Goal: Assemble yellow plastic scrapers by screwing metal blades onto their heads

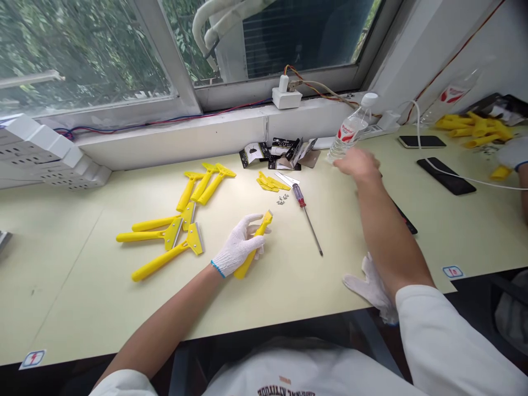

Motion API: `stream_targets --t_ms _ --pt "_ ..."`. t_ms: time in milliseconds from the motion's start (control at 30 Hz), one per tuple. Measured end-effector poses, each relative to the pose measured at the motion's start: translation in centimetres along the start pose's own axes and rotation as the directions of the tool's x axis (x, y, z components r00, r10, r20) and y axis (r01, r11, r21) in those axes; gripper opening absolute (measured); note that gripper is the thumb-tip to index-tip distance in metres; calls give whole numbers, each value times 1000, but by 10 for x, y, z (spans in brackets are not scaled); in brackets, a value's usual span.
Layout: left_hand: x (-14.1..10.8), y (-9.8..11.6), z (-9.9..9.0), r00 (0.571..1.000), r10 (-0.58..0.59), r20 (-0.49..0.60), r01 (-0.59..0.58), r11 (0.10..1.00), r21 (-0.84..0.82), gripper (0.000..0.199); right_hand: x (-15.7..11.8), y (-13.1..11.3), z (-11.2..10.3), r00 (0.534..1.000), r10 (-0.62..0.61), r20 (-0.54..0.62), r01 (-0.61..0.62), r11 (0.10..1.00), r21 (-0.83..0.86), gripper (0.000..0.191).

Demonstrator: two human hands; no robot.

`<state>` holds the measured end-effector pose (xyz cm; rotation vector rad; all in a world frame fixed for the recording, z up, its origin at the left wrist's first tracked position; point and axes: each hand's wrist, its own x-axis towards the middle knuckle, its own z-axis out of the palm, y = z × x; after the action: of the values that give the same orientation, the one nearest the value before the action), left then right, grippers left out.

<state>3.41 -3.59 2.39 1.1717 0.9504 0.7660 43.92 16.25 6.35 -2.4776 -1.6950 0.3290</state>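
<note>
Gripping a yellow scraper (243, 267) upright-tilted in its fist, the left hand (235, 247) wears a white knit glove and rests just above the worktop (82, 286). The right hand (358, 164) is bare, blurred and spread open, near a water bottle (348, 132) and holding nothing. A spare white glove (369, 289) lies beside the right forearm.

Left of the held scraper, a loose group of yellow scrapers (165, 234) lies with handles pointing various ways. Ahead of it sit small yellow pieces (268, 183), a few tiny screws (282, 199) and a red-handled screwdriver (299, 197), with black printed cards (276, 154) near the window sill. Two phones (446, 176) lie to the right, one under a white cable (466, 180). At the right edge, another person's gloved hand (513, 153) sits close to a heap of yellow handles (474, 129).
</note>
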Motion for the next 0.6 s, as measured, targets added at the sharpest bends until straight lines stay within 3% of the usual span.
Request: stream_targets --t_ms 67,133,333,600 --pt "0 0 1 1000 2 0 -2 1000 2 65 17 32 -2 967 221 -124 -225 974 -16 88" --pt "0 0 1 1000 0 1 0 1000 0 65 29 54 1 941 321 -107 -324 946 -13 100" --pt "0 -1 0 1000 -1 2 1 1000 -1 64 50 67 15 935 355 -13 -355 935 -22 90" --pt "0 0 1 1000 -5 11 5 1000 15 61 69 69 -2 937 350 13 -349 936 -43 80"
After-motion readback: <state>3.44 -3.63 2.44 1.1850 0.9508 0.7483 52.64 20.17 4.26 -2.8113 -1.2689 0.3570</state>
